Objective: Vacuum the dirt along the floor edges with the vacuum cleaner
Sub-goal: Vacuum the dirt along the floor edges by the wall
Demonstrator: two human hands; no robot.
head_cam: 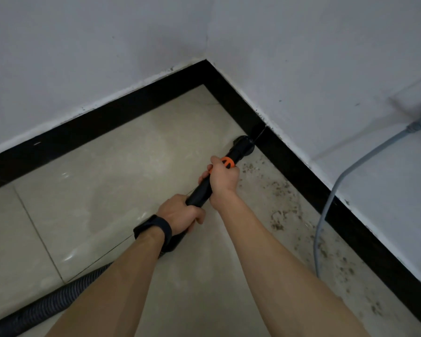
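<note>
1. Right grip [223, 177]: curling tight round the black wand [199, 190], just behind the orange collar [227, 162]. It is sitting well forward, probably to steer the tip.

2. Left grip [180, 212]: wrapping the wand's rear end, where the ribbed hose [46, 305] is joining it. A black wristband [153, 229] is circling the wrist. Being the rear hold, it is likely carrying the weight and supplying the push.

3. Nozzle [243, 144]: resting low on the floor [107, 190], touching or almost touching the black skirting [301, 171] of the right-hand wall, a short way out from the corner. The wand is slanting down to it so the mouth is meeting the floor edge. Only the wand, nozzle and hose of the vacuum cleaner are showing; its body is out of view.

4. Dirt [280, 215]: dark crumbs lying in a band beside the right-hand skirting, starting just beside the nozzle and running back towards the person. Most of this edge appears to be waiting to be vacuumed.

5. Grey cable [331, 198]: hanging down the right-hand wall, crossing the skirting and reaching the floor amid the dirt. It could snag the nozzle on a pass along that edge.
</note>
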